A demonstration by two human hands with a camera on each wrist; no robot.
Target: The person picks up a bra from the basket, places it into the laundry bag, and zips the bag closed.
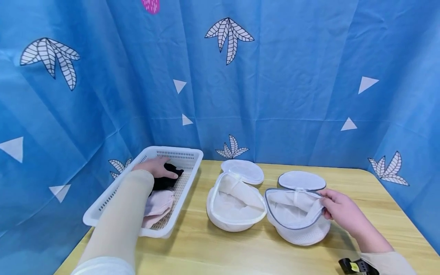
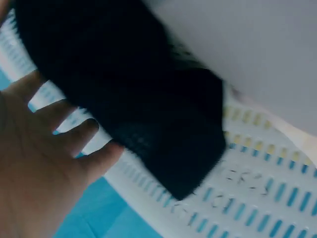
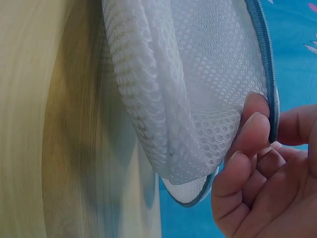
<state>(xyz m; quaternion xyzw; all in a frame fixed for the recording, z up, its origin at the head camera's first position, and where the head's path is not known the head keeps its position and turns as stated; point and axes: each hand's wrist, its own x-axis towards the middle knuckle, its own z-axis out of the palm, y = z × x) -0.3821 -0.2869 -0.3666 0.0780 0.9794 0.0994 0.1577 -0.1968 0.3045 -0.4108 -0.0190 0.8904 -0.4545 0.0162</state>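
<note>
In one basket [image 1: 190, 177], one black cloth [image 1: 167, 181] against wide left grip [image 1: 155, 167]; outside, two mesh bags [image 1: 235, 224] [image 1: 304, 235], one in right grip [image 1: 338, 208]

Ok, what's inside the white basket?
Black cloth, with the left hand at it, and pale pink cloth nearer the camera. The left sleeve hides part of the basket; whatever lies beneath the sleeve or the cloths can't be seen.
</note>
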